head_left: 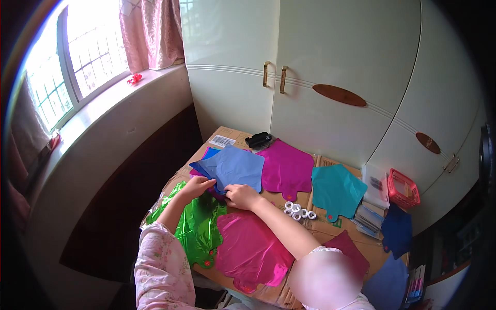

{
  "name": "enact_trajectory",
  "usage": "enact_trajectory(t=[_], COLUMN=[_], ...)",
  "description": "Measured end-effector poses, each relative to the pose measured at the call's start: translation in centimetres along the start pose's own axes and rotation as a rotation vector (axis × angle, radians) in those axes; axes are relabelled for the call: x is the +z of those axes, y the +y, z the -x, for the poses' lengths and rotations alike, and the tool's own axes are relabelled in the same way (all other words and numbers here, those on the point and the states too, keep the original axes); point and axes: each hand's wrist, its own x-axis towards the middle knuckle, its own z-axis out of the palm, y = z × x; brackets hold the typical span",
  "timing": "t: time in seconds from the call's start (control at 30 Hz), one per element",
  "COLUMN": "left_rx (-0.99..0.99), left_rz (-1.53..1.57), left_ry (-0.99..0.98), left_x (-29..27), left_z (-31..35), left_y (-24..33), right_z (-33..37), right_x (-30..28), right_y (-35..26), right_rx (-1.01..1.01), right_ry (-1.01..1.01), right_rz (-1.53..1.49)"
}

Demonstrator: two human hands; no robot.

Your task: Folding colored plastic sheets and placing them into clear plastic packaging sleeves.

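Note:
A light blue flat foil balloon [235, 168] lies at the far left of the cardboard-covered table, its darker blue left edge lifted and folded. My left hand [200, 186] is closed at that edge, fingertips pinching the foil. Close beside it, my right hand [242, 196] is also closed, on the near edge of the same balloon. Purple and brighter blue foil shows partly beneath it. Below my left hand spreads a shiny green foil balloon [199, 230]. A pink one [253, 250] lies under my right forearm, and a magenta one [287, 168] lies to the right of the blue.
Several small white rolls [297, 211] sit mid-table. A teal foil balloon [338, 188] lies farther right, near stacked packets [369, 219] and a red basket [403, 188]. A black object [258, 139] is at the back edge. White cabinets [341, 51] stand behind the table.

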Motion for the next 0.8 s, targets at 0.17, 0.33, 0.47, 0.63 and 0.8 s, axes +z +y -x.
enact_trajectory(t=[0.17,0.33,0.47,0.63,0.8], left_rx=[0.07,0.119,0.188,0.654,0.646], left_rz=[0.2,0.286,0.26,-0.513,-0.632], left_ry=[0.115,-0.032,-0.13,-0.018,0.11], left_x=[0.0,-0.3,-0.1,0.6,1.7], left_z=[0.0,0.5,-0.2,1.5,2.2], left_y=[-0.8,-1.0,-2.1,-1.3,-1.0], right_z=[0.4,0.7,0.2,-0.7,-1.1], right_x=[-0.2,-0.6,0.1,0.7,-0.2], right_y=[-0.5,-0.6,-0.1,0.3,0.0], right_rx=[0.03,-0.056,-0.083,0.013,0.307], right_ry=[0.05,0.074,0.011,-0.107,-0.016], right_rz=[-0.066,-0.005,0.076,0.112,-0.165])
